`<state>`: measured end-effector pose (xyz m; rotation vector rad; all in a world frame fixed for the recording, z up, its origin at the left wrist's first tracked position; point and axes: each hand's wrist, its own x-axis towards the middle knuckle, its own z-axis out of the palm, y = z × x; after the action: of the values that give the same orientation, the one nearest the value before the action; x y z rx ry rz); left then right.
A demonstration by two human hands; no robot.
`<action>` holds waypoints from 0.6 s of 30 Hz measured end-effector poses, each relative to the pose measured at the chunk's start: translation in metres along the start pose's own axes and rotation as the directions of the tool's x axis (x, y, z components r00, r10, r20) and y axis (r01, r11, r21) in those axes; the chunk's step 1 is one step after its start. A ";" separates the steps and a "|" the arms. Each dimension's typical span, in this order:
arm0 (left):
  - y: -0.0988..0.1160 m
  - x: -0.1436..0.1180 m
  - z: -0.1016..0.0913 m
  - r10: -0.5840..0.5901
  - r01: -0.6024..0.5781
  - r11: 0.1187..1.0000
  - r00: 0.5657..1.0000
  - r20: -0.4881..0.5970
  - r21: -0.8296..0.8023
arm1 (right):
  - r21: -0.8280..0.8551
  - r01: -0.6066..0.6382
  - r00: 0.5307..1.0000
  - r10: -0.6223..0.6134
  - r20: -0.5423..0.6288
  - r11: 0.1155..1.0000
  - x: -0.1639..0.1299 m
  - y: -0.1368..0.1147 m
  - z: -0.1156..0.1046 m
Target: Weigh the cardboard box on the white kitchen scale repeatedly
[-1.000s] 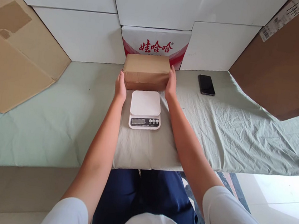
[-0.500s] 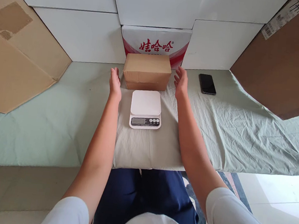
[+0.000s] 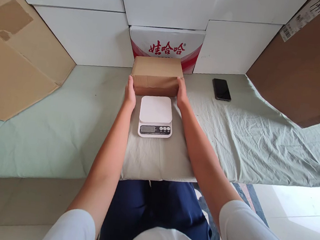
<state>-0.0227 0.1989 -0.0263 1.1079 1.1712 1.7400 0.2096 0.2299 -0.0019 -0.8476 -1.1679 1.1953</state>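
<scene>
- After parting, the left hand (image 3: 130, 92) and right hand (image 3: 182, 93) are again grasping the cardboard box (image 3: 155, 81), upper centre.
- It is staying behind the white scale (image 3: 156, 110), apparently being steadied.

Plain tan was worn by the small box (image 3: 156, 67), and white by the scale (image 3: 156, 109), its control strip (image 3: 157, 130) picked out in black! The cloth (image 3: 57, 127) was toned pale green. Red lettering (image 3: 167, 49) and red swoops (image 3: 194, 58) were splashed across the white carton (image 3: 166, 35); solid black was shown by the phone (image 3: 221, 89), navy by the trousers (image 3: 156, 204), and white by the sleeves (image 3: 247, 228).
</scene>
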 end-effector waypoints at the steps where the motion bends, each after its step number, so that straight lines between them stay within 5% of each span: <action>1: 0.001 0.000 0.000 -0.002 0.002 1.000 1.000 -0.005 -0.003 | -0.009 0.008 1.000 -0.008 0.021 1.000 -0.002 -0.002 0.002; 6: 0.016 0.001 -0.004 0.026 -0.026 1.000 0.999 0.029 -0.002 | -0.011 0.030 0.996 -0.029 0.081 0.999 -0.007 -0.022 0.010; 10: 0.047 -0.014 -0.004 0.088 -0.088 0.996 0.994 0.057 -0.001 | -0.037 0.099 0.986 -0.093 0.136 0.994 -0.016 -0.053 0.012; 14: 0.081 -0.062 -0.007 0.193 -0.195 0.981 0.978 0.077 0.013 | -0.122 0.177 0.962 -0.146 0.232 0.977 -0.051 -0.081 0.002; 18: 0.088 -0.119 -0.014 0.206 -0.208 0.978 0.977 0.054 0.026 | -0.197 0.210 0.945 -0.148 0.291 0.958 -0.103 -0.085 -0.014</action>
<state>-0.0050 0.0606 0.0249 1.3251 1.0869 1.8432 0.2470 0.1133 0.0529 -0.7387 -1.5972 1.0626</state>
